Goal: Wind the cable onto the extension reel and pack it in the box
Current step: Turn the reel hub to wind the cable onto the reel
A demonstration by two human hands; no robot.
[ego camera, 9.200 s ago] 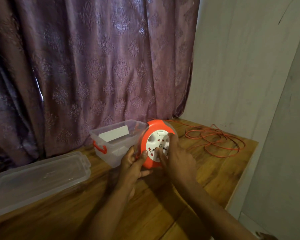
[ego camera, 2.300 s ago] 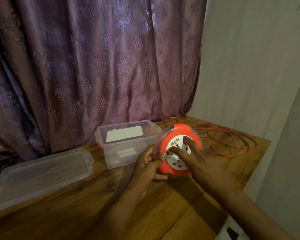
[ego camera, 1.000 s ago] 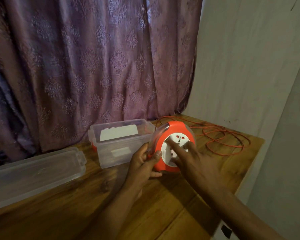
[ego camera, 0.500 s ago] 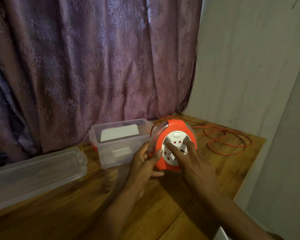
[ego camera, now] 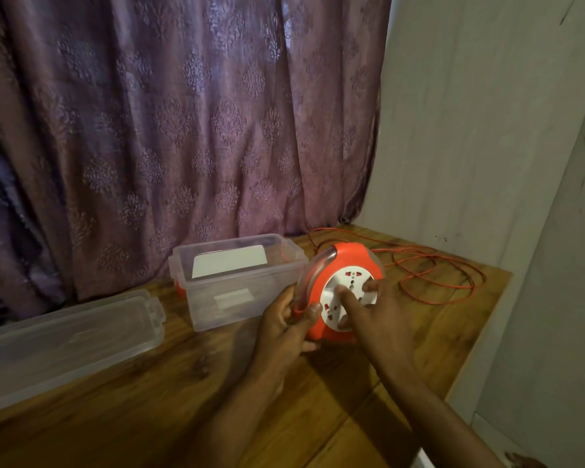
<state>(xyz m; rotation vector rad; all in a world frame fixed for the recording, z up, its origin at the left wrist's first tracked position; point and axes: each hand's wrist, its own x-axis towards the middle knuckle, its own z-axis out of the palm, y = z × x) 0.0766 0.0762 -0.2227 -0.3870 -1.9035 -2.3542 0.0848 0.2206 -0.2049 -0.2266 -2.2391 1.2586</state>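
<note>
An orange extension reel [ego camera: 347,261] with a white socket face stands on edge on the wooden table [ego camera: 149,410]. My left hand [ego camera: 284,329] grips its left rim, thumb on the orange edge. My right hand [ego camera: 375,315] presses its fingers on the white socket disc. Loose orange cable [ego camera: 433,275] lies in loops on the table behind and to the right of the reel. A clear plastic box [ego camera: 237,282] stands open just left of the reel, with a white card inside.
The box's clear lid [ego camera: 65,336] lies flat at the left. A purple patterned curtain [ego camera: 183,130] hangs behind the table. A pale wall [ego camera: 470,130] bounds the right side, and the table's right edge [ego camera: 480,336] drops off close to the cable.
The white socket disc has turned under my right fingers. The loose cable loops lie smaller than 9 seconds ago. My left hand keeps the same grip on the rim.
</note>
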